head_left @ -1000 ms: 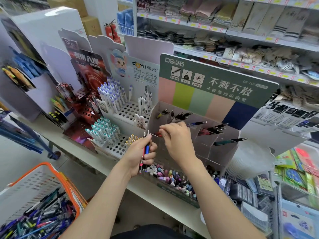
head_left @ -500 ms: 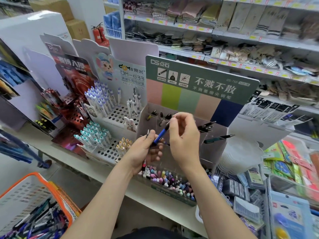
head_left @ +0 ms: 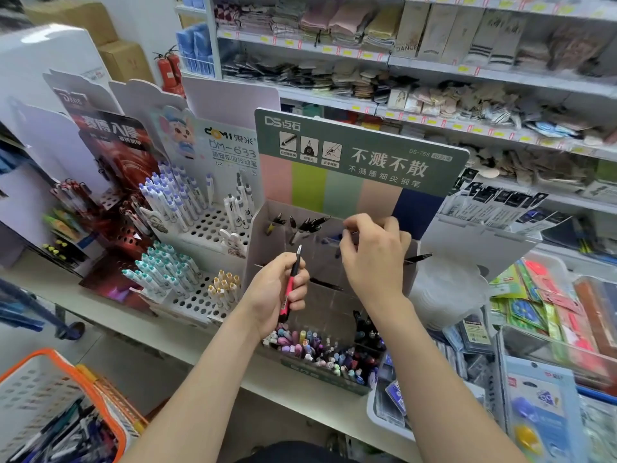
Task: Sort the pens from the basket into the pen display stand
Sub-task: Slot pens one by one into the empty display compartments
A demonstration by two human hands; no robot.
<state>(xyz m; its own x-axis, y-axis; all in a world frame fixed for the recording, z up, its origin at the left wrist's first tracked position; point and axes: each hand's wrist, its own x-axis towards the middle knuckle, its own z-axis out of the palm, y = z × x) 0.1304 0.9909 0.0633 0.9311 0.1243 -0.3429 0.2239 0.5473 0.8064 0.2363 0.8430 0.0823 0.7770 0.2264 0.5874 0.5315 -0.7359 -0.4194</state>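
Grey cardboard pen display stand with green header [head_left: 367, 152] stands on the white counter [head_left: 160, 332]. Left hand [head_left: 277, 292] is in front of the stand's left half, forearm angling up from below, fingers wrapped round a red pen with black grip [head_left: 289, 289]. Its long axis is near upright, silver tip up and leaning slightly right, butt end down over the stand's front tray. Right hand [head_left: 374, 259] is raised at the stand's upper middle compartments, back to camera, fingers curled and pinching a dark blue pen [head_left: 330, 238], which is blurred, roughly level and points left. White plastic basket with orange rim [head_left: 33, 392] holds loose pens, low and well left of the stand.
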